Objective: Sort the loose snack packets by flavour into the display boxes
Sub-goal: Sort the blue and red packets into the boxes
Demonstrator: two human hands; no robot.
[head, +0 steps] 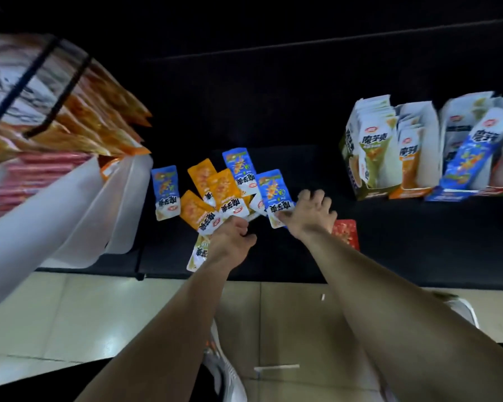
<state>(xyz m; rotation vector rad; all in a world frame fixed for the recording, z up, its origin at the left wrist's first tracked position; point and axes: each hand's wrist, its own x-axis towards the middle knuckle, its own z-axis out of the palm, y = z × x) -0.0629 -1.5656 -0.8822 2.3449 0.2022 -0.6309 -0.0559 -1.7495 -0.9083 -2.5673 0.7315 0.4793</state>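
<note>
In the head view, the loose packets (224, 192) are lying in a heap on the middle of the black table (389, 236), blue and orange ones overlapping. The left hand (234, 232) is clenching around the white ends of the orange packets (209, 198), which are spreading out from it like a fan. The right hand (311, 213) is reaching just beside it; its thumb is touching the lower end of a blue packet (273, 195) and its fingers are bending above the table, but I cannot tell if it is really grasping. A pale packet (196, 256) is lying partly under the left wrist, and a red packet (346, 233) beside the right wrist. The boxes (369, 192) are standing in a row well apart to the right, already holding upright packets. Translucent bins (79, 216) with orange and red bags are standing at the left.
</note>
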